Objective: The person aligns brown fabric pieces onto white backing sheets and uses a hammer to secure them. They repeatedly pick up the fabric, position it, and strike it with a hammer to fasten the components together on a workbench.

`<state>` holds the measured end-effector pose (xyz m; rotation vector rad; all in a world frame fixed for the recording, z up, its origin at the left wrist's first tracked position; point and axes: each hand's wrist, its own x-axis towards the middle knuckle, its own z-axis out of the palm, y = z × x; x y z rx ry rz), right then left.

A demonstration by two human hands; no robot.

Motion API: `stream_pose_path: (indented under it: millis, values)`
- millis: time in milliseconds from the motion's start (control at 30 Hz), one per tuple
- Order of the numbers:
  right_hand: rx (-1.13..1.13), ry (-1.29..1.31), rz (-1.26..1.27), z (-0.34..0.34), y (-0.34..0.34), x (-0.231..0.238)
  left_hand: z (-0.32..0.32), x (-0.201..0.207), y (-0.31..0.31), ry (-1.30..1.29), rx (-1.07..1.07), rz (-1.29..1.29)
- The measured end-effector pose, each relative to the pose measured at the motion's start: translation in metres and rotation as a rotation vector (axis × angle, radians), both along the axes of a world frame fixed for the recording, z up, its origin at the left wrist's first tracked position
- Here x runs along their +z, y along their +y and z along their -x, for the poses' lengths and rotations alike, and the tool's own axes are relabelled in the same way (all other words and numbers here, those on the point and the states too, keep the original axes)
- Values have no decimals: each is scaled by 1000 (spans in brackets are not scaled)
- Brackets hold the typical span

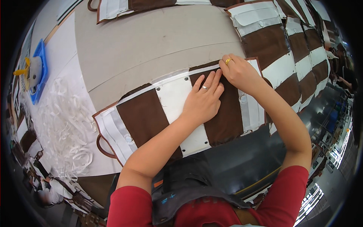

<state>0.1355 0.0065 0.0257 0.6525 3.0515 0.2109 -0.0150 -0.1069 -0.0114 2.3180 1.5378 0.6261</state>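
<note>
A striped brown and white fabric panel lies before me on the table, with brown edging and a loop handle at its left end. Along its far edge runs a narrow white tape. My left hand rests flat on the panel, fingers stretched out just short of the tape. At the tape's right part, my right hand is closed with fingertips pinched on it; the exact grip is partly hidden. Small dark snaps dot the white stripe, and a pale round button sits near each end.
A heap of loose white tape spreads at the left. Beyond it stands a blue tray holding a tape roll with a yellow part. More striped panels overlap at the right, and another panel lies at the far edge.
</note>
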Motion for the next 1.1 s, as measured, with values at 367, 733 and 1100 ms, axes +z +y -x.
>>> stream_pose_path:
  millis: [367,733,1100]
  values:
    - [-191,282,122,-3,-12,-3,0,1,0,-28,1,21]
    - [-115,329,50,8,-12,2,-2,-1,1,-79,21,46]
    - [-406,551,412,9,-20,0,20,-1,-11,-76,49,-53]
